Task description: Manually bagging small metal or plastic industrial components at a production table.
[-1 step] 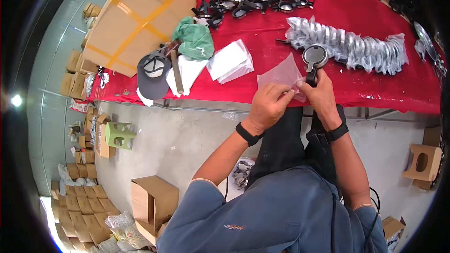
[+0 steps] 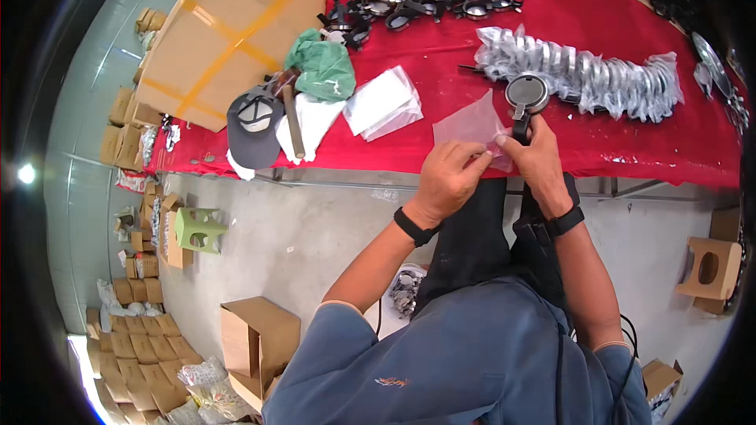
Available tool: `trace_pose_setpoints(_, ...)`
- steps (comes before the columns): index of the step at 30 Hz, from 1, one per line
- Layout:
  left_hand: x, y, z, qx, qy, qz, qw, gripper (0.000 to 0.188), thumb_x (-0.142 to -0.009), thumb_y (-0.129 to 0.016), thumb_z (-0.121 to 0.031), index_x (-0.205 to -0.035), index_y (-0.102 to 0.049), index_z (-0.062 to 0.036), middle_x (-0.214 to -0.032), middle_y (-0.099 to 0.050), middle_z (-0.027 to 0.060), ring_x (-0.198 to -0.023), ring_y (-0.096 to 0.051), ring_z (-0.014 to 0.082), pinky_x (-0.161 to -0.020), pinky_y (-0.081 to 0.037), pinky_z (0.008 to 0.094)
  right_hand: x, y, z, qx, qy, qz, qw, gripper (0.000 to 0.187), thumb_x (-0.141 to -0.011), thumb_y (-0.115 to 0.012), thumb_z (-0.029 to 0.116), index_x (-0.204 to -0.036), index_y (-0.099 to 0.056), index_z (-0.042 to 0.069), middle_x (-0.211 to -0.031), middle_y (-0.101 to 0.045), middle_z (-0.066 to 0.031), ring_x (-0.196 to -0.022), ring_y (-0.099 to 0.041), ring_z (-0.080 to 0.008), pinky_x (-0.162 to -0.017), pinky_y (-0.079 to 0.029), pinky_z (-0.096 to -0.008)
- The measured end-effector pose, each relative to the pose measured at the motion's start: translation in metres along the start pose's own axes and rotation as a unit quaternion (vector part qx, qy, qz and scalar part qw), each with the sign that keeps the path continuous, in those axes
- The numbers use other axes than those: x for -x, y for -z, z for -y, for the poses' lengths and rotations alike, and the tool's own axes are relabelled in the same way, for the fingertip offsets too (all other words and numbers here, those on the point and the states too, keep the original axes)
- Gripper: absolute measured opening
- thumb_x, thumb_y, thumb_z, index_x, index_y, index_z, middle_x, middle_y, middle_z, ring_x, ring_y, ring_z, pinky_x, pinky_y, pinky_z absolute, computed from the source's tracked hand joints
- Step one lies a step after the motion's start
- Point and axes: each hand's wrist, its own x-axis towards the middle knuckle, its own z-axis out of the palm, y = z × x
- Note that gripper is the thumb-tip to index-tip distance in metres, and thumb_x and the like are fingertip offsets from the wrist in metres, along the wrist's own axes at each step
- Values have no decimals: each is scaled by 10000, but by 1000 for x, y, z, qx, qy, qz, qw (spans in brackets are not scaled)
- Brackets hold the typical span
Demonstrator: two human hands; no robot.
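My left hand (image 2: 453, 179) pinches the lower edge of a clear plastic bag (image 2: 470, 122) between thumb and fingertips. The bag lies flat over the front edge of the red-covered table. In my right hand (image 2: 539, 159) is a small round mirror (image 2: 527, 92) with a dark face and a black arm, its head pointing away from me. My right thumb reaches to the bag's edge beside my left fingertips. Just beyond, a long row of round pieces wrapped in clear plastic (image 2: 583, 71) stretches to the right. Farther back lies a heap of unwrapped round mirrors with black arms (image 2: 421, 4).
On the red table (image 2: 441, 63), left of the bag, lie a stack of clear bags (image 2: 384, 102), a hammer (image 2: 293, 122), a grey cap (image 2: 255, 126) and a green plastic bag (image 2: 321, 67). A large taped carton (image 2: 220, 47) stands behind them. A green stool (image 2: 199, 229) and an open carton (image 2: 260, 338) are on the floor.
The view has shifted very slightly. Both hands keep the same grip on the bag and the mirror.
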Motion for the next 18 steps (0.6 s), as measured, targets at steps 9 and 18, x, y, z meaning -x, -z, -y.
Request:
trace_pose_setpoints(9, -2, -1, -3, 219, 269, -61, 936, 301, -911, -892, -248, -1064, -756, -28, -991, -727, 87, -832, -718, 178, -739, -588, 317, 4, 2, -4, 28, 54, -3, 998, 362, -834, -830, 76, -1130, -639, -10, -844, -712, -46, -750, -651, -111, -670, -524, -306)
trace_pose_setpoints(18, -2, -2, -1, 472, 501, 55, 723, 234, -1059, -735, -228, -1082, -704, 3, -900, -748, 47, -772, -689, 99, -706, -572, 267, 25, -15, -8, 74, 88, 20, 993, 462, -808, -863, 22, -1210, -636, -8, -882, -717, -68, -834, -695, -158, -767, -564, -342)
